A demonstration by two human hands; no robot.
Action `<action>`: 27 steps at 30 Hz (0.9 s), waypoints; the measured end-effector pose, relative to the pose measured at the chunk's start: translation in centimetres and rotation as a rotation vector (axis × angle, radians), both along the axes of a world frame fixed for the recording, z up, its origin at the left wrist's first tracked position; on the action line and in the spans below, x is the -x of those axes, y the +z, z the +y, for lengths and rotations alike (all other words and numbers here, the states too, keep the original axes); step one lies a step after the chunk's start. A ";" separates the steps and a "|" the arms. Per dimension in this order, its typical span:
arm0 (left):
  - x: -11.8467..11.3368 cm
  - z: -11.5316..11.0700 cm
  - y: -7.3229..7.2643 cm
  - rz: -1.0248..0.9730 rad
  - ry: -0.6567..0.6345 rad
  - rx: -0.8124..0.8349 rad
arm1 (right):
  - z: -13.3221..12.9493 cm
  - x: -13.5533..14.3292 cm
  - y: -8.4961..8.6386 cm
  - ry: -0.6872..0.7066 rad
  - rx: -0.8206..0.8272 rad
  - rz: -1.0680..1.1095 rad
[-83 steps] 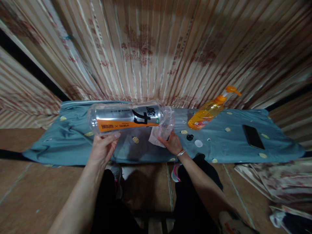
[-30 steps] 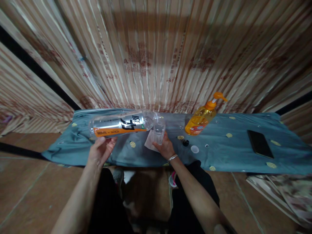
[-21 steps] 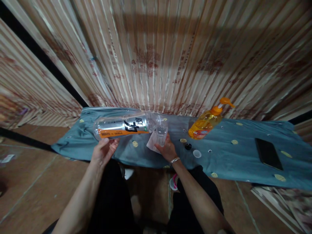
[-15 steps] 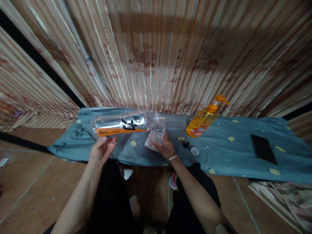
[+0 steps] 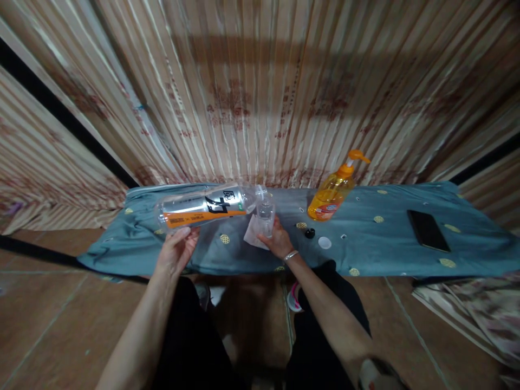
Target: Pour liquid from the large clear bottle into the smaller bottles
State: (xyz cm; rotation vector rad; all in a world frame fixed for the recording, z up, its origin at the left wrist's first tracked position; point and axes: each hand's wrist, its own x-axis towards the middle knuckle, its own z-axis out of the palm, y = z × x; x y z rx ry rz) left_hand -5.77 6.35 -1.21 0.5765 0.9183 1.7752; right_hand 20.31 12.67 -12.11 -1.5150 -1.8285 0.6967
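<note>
My left hand (image 5: 179, 248) holds a large clear bottle (image 5: 207, 207) with a silver and orange label near its base. The bottle lies nearly level, its open mouth to the right, at the rim of a small clear cup (image 5: 266, 215). My right hand (image 5: 277, 238) is wrapped round that cup, which stands upright and seems to have clear liquid in it. Beneath the cup is a pale cloth or tissue (image 5: 254, 234). To the right are a black cap (image 5: 310, 233) and a white round lid (image 5: 324, 242).
A pump bottle of orange liquid (image 5: 331, 196) stands on the blue-green cloth (image 5: 374, 246). Farther right lies a black phone (image 5: 428, 231). Behind the surface hangs a pleated curtain (image 5: 260, 97), with dark poles (image 5: 69, 111) at the sides.
The bottle's mouth has come slightly right and up, closer over the cup's rim. The camera view has shifted a little, and both hands keep their holds.
</note>
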 end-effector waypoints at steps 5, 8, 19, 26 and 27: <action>-0.2 0.3 0.3 -0.061 -0.039 -0.026 | -0.1 0.1 0.3 -0.024 0.003 -0.020; -0.2 0.5 0.3 -0.066 -0.050 -0.027 | -0.1 0.2 0.4 -0.020 0.006 -0.017; -0.4 0.7 0.5 -0.139 -0.162 -0.053 | -0.2 0.4 0.5 -0.057 -0.011 -0.048; -0.1 1.3 0.5 -0.123 -0.188 -0.083 | -0.3 0.3 0.5 -0.067 -0.022 -0.032; -0.1 1.4 0.4 -0.110 -0.181 -0.080 | -0.3 0.3 0.5 -0.064 -0.025 -0.027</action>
